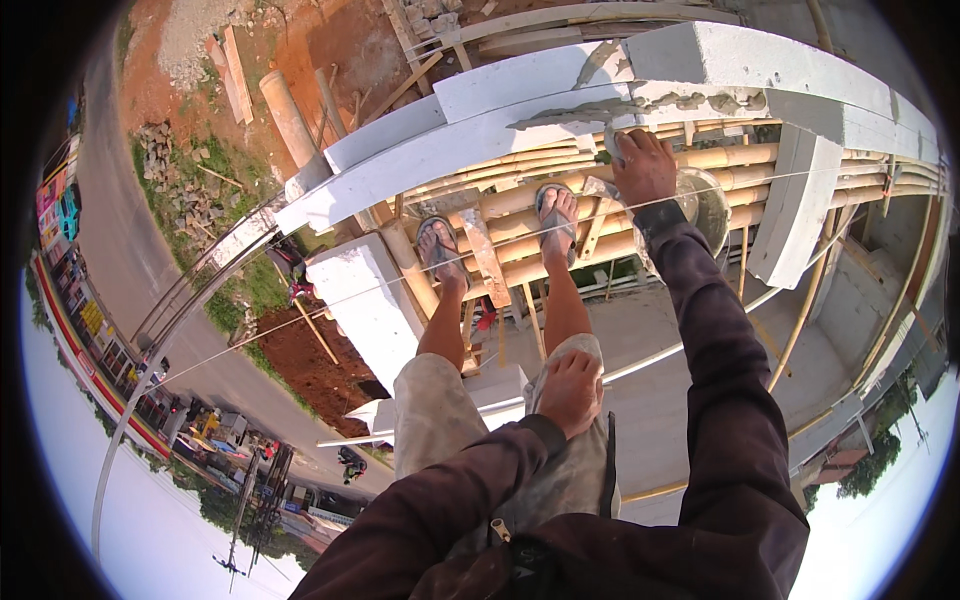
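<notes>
Bamboo scaffolding (560, 215) high above a street forms the working platform, seen from the head looking straight down. Nearest the viewer, the left hand (570, 392) rests flat on the person's right thigh, fingers together and lying on the pale, dust-marked shorts (440, 420); it holds nothing. Both forearms wear dark maroon sleeves (730, 380). Below the knees, two feet in grey sandals (556, 222) stand on the horizontal bamboo poles. The right arm stretches forward, and the right hand (643, 165) is closed around a trowel (612, 145), of which only a small grey part shows at the knuckles. The trowel touches a band of wet grey mortar (640, 103) spread along the top of a course of white lightweight blocks (470, 135). Just beside the right wrist, a clear plastic bucket (705, 205) sits on the poles. A taut guide string (400, 285) crosses the view beneath the feet. Far below lie red earth (310, 360), rubble, a road (120, 250) and parked vehicles.
</notes>
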Demonstrator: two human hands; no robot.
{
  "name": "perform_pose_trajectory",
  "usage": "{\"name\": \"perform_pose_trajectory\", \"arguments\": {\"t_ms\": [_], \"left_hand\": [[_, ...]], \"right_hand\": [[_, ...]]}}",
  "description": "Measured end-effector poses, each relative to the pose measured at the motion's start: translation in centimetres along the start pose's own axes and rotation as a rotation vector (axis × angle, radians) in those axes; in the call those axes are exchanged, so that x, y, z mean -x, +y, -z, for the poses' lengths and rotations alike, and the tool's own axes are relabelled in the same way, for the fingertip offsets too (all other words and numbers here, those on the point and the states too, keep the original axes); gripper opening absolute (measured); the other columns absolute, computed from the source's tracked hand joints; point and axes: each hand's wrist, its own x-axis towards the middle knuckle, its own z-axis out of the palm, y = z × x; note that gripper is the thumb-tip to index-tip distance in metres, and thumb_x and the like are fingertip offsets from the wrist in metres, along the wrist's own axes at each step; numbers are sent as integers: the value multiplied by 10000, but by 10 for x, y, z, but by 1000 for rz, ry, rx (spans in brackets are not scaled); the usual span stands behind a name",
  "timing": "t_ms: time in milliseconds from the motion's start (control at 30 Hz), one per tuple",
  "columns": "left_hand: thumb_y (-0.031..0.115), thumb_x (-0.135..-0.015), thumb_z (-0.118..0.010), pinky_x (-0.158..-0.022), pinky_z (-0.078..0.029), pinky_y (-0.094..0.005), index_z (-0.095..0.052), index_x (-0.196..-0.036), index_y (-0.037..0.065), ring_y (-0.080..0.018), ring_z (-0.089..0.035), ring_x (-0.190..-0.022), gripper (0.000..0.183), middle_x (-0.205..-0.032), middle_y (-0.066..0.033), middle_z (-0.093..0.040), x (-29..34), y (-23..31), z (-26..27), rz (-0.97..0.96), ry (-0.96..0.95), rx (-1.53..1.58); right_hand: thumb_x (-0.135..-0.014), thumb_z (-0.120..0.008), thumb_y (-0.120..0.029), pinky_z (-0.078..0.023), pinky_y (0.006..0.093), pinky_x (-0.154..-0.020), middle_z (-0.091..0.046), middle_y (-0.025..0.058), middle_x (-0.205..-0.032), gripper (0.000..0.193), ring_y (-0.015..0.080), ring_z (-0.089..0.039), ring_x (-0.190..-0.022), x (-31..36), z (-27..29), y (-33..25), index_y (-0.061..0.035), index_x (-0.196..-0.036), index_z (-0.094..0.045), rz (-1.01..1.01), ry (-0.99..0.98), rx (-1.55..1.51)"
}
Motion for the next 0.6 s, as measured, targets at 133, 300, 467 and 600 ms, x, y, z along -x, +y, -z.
{"name": "perform_pose_trajectory", "arguments": {"t_ms": [133,300,467,600], "left_hand": [[115,-818,-644,-920,-415,-463,-599,-1018,53,-324,-552,-1077,214,-1013,-124,-591,1,-1,3,11,42,25],[106,-825,-640,-926,-424,-475,-610,-1026,75,-334,-565,-1074,206,-1006,-113,-598,2,-5,5,26,65,63],[111,-831,-638,-916,-427,-481,-612,-1010,75,-338,-567,-1056,185,-1013,-116,-598,1,-5,5,23,76,52],[114,-833,-635,-910,-430,-482,-610,-1007,72,-343,-567,-1046,180,-1013,-120,-597,0,-5,8,32,60,74]], "right_hand": [[-726,-728,-129,-456,420,-859,-632,69,-1012,324,272,-606,-986,-11,-12,-29,-84,-1043,-677,72,-63,-22],[-719,-724,-125,-445,409,-868,-614,58,-1022,364,272,-587,-984,-20,-19,-64,-95,-1072,-643,195,-41,-96],[-706,-719,-141,-438,401,-854,-606,54,-991,343,258,-588,-975,-24,-30,-101,-104,-1041,-653,214,-58,-93],[-770,-616,-103,-443,401,-831,-612,64,-901,170,265,-603,-927,-23,-37,-122,-103,-935,-655,226,-12,-93]]}}
